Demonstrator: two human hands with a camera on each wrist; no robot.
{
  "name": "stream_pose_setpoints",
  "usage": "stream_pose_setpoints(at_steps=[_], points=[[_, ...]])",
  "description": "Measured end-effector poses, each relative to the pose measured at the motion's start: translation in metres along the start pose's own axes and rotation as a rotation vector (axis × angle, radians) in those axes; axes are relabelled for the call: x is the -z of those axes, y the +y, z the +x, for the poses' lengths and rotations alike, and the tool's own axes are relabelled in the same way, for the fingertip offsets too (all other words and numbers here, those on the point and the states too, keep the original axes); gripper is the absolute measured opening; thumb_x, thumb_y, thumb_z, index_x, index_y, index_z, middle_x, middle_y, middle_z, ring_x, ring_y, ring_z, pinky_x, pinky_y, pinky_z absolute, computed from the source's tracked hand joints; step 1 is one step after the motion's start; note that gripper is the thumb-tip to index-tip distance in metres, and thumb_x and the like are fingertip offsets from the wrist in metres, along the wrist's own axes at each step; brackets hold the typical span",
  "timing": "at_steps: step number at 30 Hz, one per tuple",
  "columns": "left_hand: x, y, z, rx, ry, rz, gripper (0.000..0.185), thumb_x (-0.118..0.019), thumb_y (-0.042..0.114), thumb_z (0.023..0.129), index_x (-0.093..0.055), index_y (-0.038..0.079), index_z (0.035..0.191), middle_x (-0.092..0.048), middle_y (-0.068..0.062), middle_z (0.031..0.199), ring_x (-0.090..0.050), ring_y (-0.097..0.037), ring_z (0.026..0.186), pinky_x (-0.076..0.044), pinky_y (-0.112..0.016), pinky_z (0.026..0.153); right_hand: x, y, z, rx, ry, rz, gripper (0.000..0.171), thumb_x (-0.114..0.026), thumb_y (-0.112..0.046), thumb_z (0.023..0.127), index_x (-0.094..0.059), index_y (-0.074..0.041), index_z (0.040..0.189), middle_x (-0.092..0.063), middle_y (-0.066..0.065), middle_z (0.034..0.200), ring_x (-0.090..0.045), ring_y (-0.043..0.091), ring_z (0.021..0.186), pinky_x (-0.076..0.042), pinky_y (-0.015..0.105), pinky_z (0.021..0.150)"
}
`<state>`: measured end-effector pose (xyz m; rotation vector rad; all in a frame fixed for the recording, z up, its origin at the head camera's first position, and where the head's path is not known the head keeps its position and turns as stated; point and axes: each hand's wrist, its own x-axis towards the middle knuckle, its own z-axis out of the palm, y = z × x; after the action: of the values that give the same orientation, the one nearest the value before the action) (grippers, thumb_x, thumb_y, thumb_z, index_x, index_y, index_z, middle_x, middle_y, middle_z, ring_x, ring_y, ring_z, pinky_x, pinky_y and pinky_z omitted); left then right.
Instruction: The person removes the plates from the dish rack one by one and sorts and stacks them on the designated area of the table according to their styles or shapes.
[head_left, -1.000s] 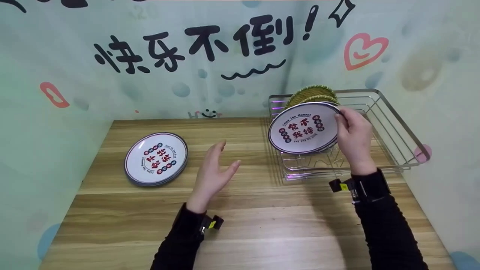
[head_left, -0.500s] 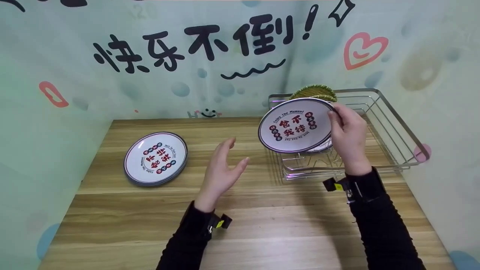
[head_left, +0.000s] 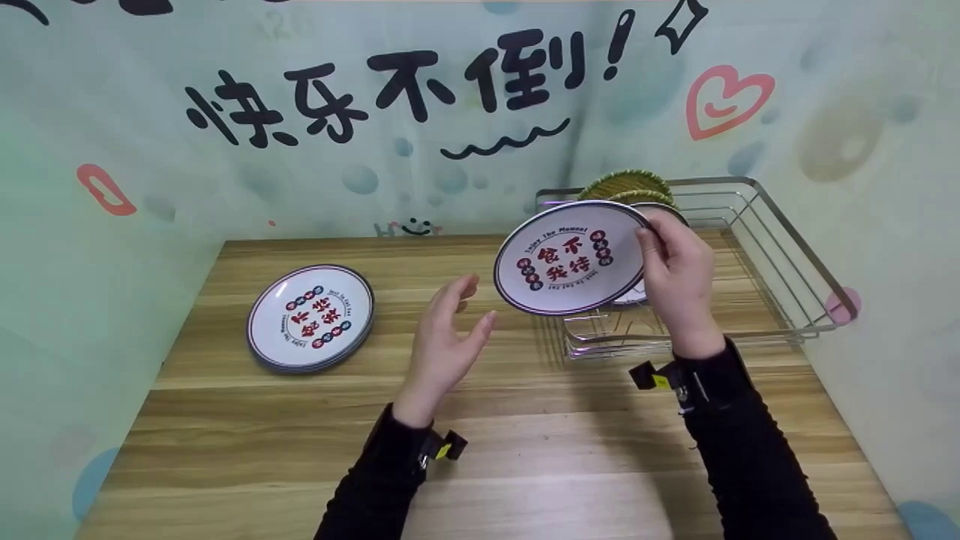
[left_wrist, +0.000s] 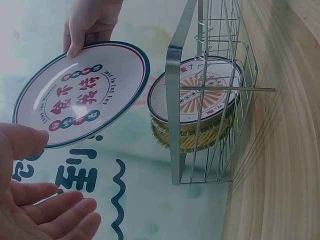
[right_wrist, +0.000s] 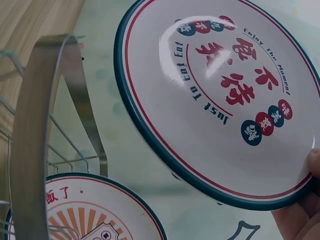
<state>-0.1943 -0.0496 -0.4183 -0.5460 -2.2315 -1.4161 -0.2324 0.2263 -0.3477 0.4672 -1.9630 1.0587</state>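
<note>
Wire rack (head_left: 780,247) holds upright plates (left_wrist: 195,100).

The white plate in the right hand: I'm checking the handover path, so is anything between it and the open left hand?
Nothing visible. The white plate, pinched at its rim by the right hand, is out past the wire rack. Only open air over the table separates it from the left hand.

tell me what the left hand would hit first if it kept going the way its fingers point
Probably the lower left rim of the white printed plate that the right hand holds. The left hand is open, its fingers aimed up and right toward it, though depth is unclear.
</note>
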Motion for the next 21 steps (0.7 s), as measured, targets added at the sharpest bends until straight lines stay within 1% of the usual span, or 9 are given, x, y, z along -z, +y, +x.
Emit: stream_pose_setpoints(at_steps=[3,7,11,14,16,18,21], points=[[0.000,0.001,0.000,-0.020,0.019,-0.027,0.053,-0.073,0.010,0.088,-0.052,-0.006,0.134,-0.060,-0.017,0.128,-0.058,-0.026,0.116,-0.049,-0.034,0.098,-0.004,-0.003,-0.001,0.010,-0.010,0.020,0.008,-0.064,0.003,0.092,-0.069,0.008,0.095,-0.068,0.016,0.083,-0.046,0.010,0.067,-0.039,0.017,0.063],[0.001,0.003,0.000,-0.035,0.031,-0.081,0.052,-0.073,0.007,0.088,-0.052,-0.007,0.134,-0.062,-0.017,0.124,-0.060,-0.026,0.113,-0.051,-0.032,0.096,-0.009,-0.006,-0.004,0.035,-0.017,0.028,0.005,-0.063,0.005,0.092,-0.067,0.009,0.091,-0.061,0.016,0.073,-0.042,0.010,0.063,-0.036,0.018,0.061],[0.001,0.003,0.000,-0.045,0.042,-0.127,0.049,-0.072,0.005,0.089,-0.054,-0.007,0.133,-0.065,-0.017,0.120,-0.062,-0.025,0.110,-0.053,-0.032,0.093,-0.014,-0.008,-0.007,0.041,-0.018,0.024,0.003,-0.064,0.008,0.090,-0.066,0.009,0.089,-0.059,0.015,0.072,-0.042,0.011,0.063,-0.036,0.018,0.060],[0.002,0.002,0.000,-0.070,0.057,-0.148,0.044,-0.070,0.004,0.090,-0.055,-0.007,0.131,-0.066,-0.017,0.117,-0.064,-0.025,0.106,-0.055,-0.032,0.091,-0.016,-0.007,-0.009,0.046,-0.026,0.020,0.005,-0.064,0.005,0.091,-0.065,0.010,0.088,-0.058,0.015,0.071,-0.042,0.012,0.063,-0.036,0.018,0.059],[0.002,0.002,0.000,-0.091,0.068,-0.154,0.041,-0.069,0.004,0.091,-0.057,-0.007,0.129,-0.067,-0.017,0.115,-0.066,-0.025,0.102,-0.056,-0.031,0.089,-0.017,-0.007,-0.010,0.051,-0.032,0.024,0.007,-0.063,0.005,0.092,-0.064,0.010,0.088,-0.058,0.016,0.070,-0.043,0.013,0.063,-0.036,0.019,0.060],[0.002,0.001,0.000,-0.108,0.080,-0.159,0.038,-0.068,0.003,0.092,-0.058,-0.007,0.127,-0.068,-0.017,0.113,-0.067,-0.025,0.099,-0.057,-0.031,0.086,-0.018,-0.007,-0.011,0.054,-0.037,0.032,0.005,-0.063,0.006,0.092,-0.065,0.009,0.088,-0.059,0.016,0.072,-0.045,0.014,0.064,-0.038,0.019,0.061],[0.002,0.001,0.000,-0.117,0.099,-0.155,0.036,-0.067,0.002,0.092,-0.059,-0.008,0.125,-0.069,-0.017,0.109,-0.069,-0.025,0.094,-0.058,-0.031,0.083,-0.019,-0.006,-0.012,0.053,-0.056,0.037,0.003,-0.063,0.008,0.091,-0.065,0.009,0.090,-0.062,0.018,0.076,-0.049,0.016,0.065,-0.041,0.019,0.063]])
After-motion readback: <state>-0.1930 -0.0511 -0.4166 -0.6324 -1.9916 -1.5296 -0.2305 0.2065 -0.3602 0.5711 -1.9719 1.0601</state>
